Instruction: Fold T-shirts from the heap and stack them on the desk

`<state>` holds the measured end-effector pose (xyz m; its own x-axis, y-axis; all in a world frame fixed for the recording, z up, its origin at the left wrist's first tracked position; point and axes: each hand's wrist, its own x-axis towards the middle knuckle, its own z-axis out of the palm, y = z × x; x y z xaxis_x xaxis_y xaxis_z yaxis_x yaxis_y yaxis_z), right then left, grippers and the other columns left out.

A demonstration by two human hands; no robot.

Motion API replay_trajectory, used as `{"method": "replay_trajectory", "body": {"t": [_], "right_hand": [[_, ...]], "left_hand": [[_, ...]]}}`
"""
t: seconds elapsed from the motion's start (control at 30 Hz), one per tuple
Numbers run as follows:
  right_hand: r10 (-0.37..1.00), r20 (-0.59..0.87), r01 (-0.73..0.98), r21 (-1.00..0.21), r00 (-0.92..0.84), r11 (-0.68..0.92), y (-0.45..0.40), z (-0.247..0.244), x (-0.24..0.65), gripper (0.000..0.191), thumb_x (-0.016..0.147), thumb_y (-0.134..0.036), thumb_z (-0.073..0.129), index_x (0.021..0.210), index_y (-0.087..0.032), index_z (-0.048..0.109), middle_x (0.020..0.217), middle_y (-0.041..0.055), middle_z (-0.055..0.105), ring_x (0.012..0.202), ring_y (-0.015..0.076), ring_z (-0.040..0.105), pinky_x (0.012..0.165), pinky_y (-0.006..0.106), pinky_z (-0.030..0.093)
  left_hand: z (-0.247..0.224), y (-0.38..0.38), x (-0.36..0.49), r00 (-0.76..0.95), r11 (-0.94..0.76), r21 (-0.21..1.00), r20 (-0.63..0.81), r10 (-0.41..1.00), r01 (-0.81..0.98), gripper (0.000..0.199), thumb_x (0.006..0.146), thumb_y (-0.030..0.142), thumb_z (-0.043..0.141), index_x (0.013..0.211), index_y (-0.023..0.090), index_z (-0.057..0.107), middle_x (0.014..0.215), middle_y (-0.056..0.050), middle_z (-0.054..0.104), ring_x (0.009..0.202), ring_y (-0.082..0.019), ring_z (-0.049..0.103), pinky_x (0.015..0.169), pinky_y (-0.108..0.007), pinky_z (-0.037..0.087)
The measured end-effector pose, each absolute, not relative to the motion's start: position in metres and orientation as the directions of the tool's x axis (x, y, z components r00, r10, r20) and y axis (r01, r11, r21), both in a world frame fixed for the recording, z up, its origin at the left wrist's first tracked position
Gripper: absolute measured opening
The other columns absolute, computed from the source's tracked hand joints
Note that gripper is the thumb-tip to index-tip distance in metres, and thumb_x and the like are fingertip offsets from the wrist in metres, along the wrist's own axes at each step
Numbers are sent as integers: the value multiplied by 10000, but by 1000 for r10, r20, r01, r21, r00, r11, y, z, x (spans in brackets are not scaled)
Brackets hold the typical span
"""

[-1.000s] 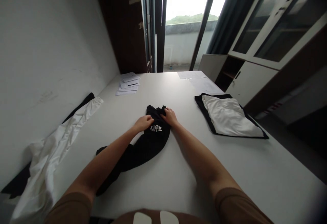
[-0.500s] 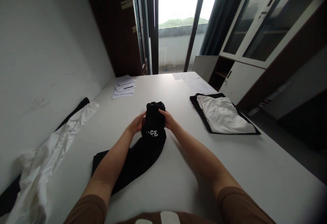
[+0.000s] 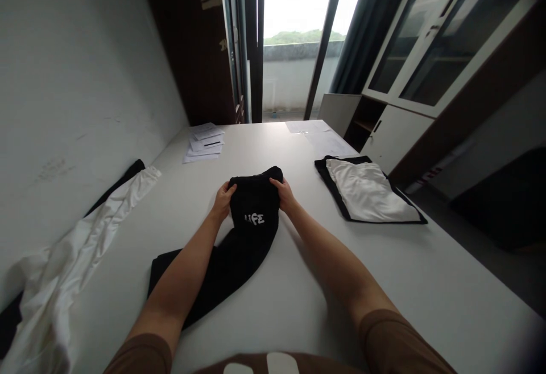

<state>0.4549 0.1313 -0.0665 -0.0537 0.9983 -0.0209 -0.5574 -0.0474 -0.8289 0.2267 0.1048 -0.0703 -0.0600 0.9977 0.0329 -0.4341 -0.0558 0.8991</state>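
A black garment [image 3: 239, 254] with white "LIFE" lettering lies bent on the white table, its upper end spread between my two hands. My left hand [image 3: 223, 198] pinches that end's left corner, thumb on top. On the opposite corner, my right hand [image 3: 283, 193] is closed with its thumb over the black cloth. The fingers under the fabric are hidden. From the lettered part, the cloth curves down and to the left, passing beneath my left forearm.
Folded white cloth [image 3: 369, 192] rests on folded black cloth at the right of the table [image 3: 341, 283]. Long white clothing [image 3: 81, 260] with black cloth lies along the left wall. Papers [image 3: 205, 143] sit at the back left, and more sheets [image 3: 319, 135] at the back right.
My hands have moved apart, and the garment's upper end is now wider and flatter between them. The lettering shows more fully. The view has shifted slightly.
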Motion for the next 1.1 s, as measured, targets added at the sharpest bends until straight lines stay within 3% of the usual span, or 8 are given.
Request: {"method": "replay_trajectory", "body": {"t": [0.13, 0.23, 0.33, 0.43, 0.6, 0.77, 0.93, 1.1], "right_hand": [[984, -77, -536, -831, -160, -152, 131, -60, 462, 339, 733, -306, 854, 1000, -228, 661, 891, 14, 769, 774, 205, 720, 723, 321, 623], [913, -183, -441, -830, -364, -342, 130, -58, 470, 273, 782, -310, 836, 970, -192, 677, 881, 59, 773, 772, 211, 730, 714, 314, 624], [850, -231, -337, -844, -473, -417, 130, -57, 479, 237, 800, -326, 837, 920, -191, 683, 775, 40, 750, 697, 187, 705, 651, 288, 600], [855, -185, -313, -876, -484, -367, 132, -58, 485, 252, 768, -312, 858, 928, -200, 698, 764, 10, 740, 663, 150, 667, 623, 259, 555], [870, -51, -354, -900, -491, -253, 133, -61, 486, 321, 738, -353, 850, 986, -201, 715, 953, 32, 753, 850, 169, 665, 776, 282, 522], [921, 88, -369, -927, -379, -64, 135, -62, 485, 337, 726, -427, 814, 723, -221, 547, 808, -3, 653, 825, 171, 577, 757, 291, 460], [956, 127, -222, -973, -263, 69, 142, -69, 479, 489, 763, -526, 758, 651, -234, 383, 632, -54, 365, 625, 126, 344, 603, 273, 320], [965, 223, 24, -973, -136, 228, 146, -74, 475, 520, 818, -653, 655, 670, -236, 382, 636, -52, 319, 615, 129, 284, 571, 281, 243]], "left_hand": [[-62, 104, 223, -91, -33, 825, -23, 996, -564, 428, 669, 307, 930, 993, 189, 676, 897, -3, 757, 827, -173, 718, 842, -299, 570], [-54, 99, 223, -32, 3, 749, -33, 999, -662, 377, 713, 282, 910, 1012, 178, 704, 954, -33, 774, 915, -208, 740, 924, -331, 566], [-46, 92, 222, 41, 38, 702, -12, 999, -711, 346, 794, 279, 854, 1095, 168, 725, 1074, -69, 781, 1065, -257, 729, 1037, -379, 539], [-42, 89, 218, 96, 106, 658, -51, 994, -745, 314, 879, 296, 767, 1164, 172, 726, 1138, -80, 776, 1186, -290, 689, 1109, -420, 504], [-43, 93, 212, 175, 257, 602, -193, 965, -756, 330, 976, 373, 604, 1132, 115, 738, 1130, -118, 777, 1197, -308, 685, 1105, -428, 512], [-43, 98, 208, 103, 225, 585, -234, 967, -779, 300, 976, 332, 562, 1050, 109, 747, 985, -103, 790, 1003, -268, 745, 999, -405, 572], [-42, 99, 198, 61, 195, 620, -231, 971, -760, 265, 938, 328, 585, 949, 118, 747, 806, -72, 766, 754, -223, 740, 883, -388, 610], [-40, 101, 187, 24, 107, 611, -143, 989, -784, 177, 865, 259, 616, 903, 136, 737, 847, -65, 774, 885, -244, 756, 925, -375, 601]]}}
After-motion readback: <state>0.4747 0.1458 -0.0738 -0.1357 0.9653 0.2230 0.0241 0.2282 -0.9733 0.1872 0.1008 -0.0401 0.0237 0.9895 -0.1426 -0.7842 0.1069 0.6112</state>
